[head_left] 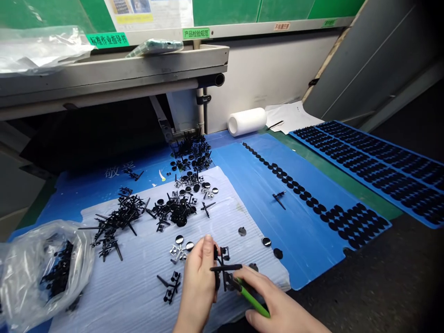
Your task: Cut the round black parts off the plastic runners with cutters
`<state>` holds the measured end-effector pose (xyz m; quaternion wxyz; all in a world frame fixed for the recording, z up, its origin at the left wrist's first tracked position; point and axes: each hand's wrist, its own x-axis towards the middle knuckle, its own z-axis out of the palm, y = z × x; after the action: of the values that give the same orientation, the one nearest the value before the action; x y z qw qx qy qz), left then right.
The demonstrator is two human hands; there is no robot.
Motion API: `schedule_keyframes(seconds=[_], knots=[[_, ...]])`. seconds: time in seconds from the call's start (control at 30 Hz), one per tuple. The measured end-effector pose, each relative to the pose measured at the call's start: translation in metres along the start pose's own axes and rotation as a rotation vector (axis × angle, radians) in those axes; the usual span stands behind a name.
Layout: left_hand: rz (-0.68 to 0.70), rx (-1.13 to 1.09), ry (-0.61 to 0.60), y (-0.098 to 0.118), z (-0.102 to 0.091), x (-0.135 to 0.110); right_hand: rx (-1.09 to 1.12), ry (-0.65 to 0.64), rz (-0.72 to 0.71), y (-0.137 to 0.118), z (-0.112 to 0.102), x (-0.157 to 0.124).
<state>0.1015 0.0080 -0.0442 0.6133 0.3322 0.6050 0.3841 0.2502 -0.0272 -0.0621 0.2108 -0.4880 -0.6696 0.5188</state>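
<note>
My left hand (199, 275) is closed on a black plastic sprue (226, 268) with small round parts, held above a white foam sheet (138, 277). In my right hand (277, 303) is a green-handled pair of nippers (255, 301), its head against the sprue; the jaws are largely hidden. Left of my left hand lies another sprue (170, 287). Shiny black discs (179, 239) rest just beyond it, and a loose disc (266, 242) lies to the right. Piles of sprues (120, 215) and of sprues with discs (178, 208) spread farther up the sheet.
A plastic bag (21, 277) with black pieces stands at left. Rows of black discs (305, 194) line a blue board (249, 171); a second filled blue board (374, 162) lies far right. A white foam roll (247, 121) sits at the back, beneath a metal shelf (138, 69).
</note>
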Motion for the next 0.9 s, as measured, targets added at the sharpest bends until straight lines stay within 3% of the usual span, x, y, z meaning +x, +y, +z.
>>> schedule_keyframes(seconds=[0.3,0.9], knots=[[0.1,0.24,-0.037,-0.0052,-0.0064,-0.0018,-0.047,-0.08,-0.075,-0.0019,-0.0013,0.0038],[0.05,0.051,-0.089,-0.006,-0.0023,-0.0021,-0.032,-0.114,-0.051,-0.0021,0.001,0.004]])
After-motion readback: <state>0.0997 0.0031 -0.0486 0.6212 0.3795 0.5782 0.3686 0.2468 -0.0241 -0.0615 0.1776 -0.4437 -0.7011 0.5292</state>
